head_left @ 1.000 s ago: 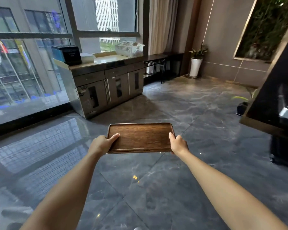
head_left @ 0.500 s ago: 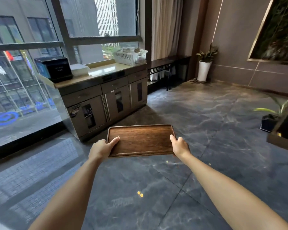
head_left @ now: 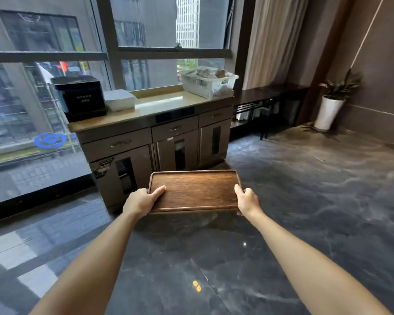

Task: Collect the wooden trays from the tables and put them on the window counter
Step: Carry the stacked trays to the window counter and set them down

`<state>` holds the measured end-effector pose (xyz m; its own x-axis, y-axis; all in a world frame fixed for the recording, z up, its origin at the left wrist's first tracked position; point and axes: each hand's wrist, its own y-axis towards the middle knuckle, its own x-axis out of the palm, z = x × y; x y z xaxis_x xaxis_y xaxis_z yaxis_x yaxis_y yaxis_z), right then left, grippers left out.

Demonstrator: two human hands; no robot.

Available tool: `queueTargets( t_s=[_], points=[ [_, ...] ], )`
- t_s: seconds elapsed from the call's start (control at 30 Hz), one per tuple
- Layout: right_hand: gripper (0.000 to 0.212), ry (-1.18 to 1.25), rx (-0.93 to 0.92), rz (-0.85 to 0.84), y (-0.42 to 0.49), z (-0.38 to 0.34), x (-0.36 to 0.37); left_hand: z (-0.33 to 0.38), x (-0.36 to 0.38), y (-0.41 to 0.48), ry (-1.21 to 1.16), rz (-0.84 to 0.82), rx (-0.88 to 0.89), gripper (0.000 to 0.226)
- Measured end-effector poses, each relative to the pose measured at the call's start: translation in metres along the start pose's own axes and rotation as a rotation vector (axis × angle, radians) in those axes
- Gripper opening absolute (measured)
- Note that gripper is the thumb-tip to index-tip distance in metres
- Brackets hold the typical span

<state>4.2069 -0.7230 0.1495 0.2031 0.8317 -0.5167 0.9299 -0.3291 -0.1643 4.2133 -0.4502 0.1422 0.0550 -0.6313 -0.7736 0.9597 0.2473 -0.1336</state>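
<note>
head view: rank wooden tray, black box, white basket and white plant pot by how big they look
1. wooden tray, largest, though it is nearest the camera, so that flatters it
2. black box and white basket, which look about alike, so unranked
3. white plant pot, smallest, but farthest away

We note a rectangular dark-brown wooden tray [head_left: 195,190] with visible grain and a matt, smooth face. The beige counter top [head_left: 155,105] looks like polished stone and reflects window light. The grey-brown cabinet fronts [head_left: 168,142] beneath have a dull satin finish with dark glass panels. The white lattice basket [head_left: 208,84] looks plastic. The black box [head_left: 80,98] appears matt. The dark marbled floor tiles [head_left: 305,201] are glossy. The beige curtain [head_left: 273,39] is cloth.
</note>
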Motion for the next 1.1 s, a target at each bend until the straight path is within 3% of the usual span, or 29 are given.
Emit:
queueTargets(
  t_s=[0.27, 0.6, 0.9, 1.1],
  points=[
    [0.051, -0.029, 0.017, -0.019, 0.214, -0.045, 0.060, 0.048, 0.034, 0.223, 0.013, -0.019, -0.027, 0.058],
    [0.051, -0.047, -0.041, 0.003, 0.484, -0.168, 0.108, 0.140, 0.019, 0.498, -0.015, 0.005, -0.032, 0.059],
    [0.053, -0.102, -0.089, -0.190, 0.717, -0.218, 0.181, 0.174, 0.049, 0.702, 0.021, 0.059, -0.159, 0.057],
    [0.051, -0.144, -0.179, -0.311, 0.868, -0.298, 0.227, 0.209, 0.037, 0.826, -0.016, 0.166, -0.268, 0.060]
  ],
)
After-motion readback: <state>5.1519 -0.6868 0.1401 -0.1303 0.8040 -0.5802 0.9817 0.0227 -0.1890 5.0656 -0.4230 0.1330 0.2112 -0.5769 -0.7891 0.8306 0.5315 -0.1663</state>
